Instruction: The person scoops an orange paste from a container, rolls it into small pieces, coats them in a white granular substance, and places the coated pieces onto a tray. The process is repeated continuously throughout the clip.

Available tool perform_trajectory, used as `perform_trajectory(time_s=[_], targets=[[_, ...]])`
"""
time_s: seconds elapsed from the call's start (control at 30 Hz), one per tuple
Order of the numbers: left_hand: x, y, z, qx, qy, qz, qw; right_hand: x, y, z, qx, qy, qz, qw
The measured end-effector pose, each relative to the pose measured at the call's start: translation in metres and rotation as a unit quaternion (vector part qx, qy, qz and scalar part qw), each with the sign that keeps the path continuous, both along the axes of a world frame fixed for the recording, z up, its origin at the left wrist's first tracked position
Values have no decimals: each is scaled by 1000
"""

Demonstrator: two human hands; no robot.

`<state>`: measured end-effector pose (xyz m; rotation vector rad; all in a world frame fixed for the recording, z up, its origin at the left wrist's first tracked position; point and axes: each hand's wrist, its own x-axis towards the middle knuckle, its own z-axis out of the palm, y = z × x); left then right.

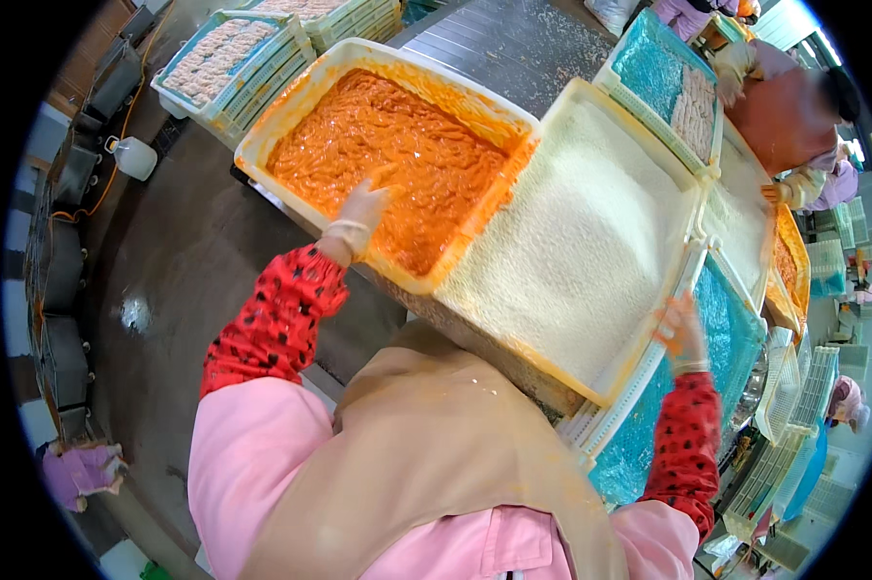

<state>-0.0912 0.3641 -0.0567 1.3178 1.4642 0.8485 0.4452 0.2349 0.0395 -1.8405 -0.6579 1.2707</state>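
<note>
My left hand [363,211], in a pale glove, reaches over the near edge of a white tub [305,215] filled with wet orange strips in sauce [383,145]. Its fingers are stretched out, with orange-coated tips at the surface of the strips. My right hand [682,333], gloved and smeared with orange, is at the edge between a tray of pale crumbs [590,232] and a tray lined with blue plastic film [716,309]. Motion blurs its fingers, and I see nothing held in them. The crumbs are heaped toward the tray's far right.
Stacked trays of coated strips [218,63] stand at the far left. Another film-lined tray with pale strips [692,116] lies at the far right, beside a co-worker [793,116]. A metal table [484,48] lies beyond; a white jug [134,158] stands on the floor.
</note>
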Motion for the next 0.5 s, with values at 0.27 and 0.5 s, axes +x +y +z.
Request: perform_trajectory(time_s=[0.27,0.5], targets=[[26,184,-134,-236,-52,39,970,-143,15,-58,-82,-60,-79,992],[97,247,-116,-163,-3,-283,945,-147,90,-70,-101,1,-183,978]])
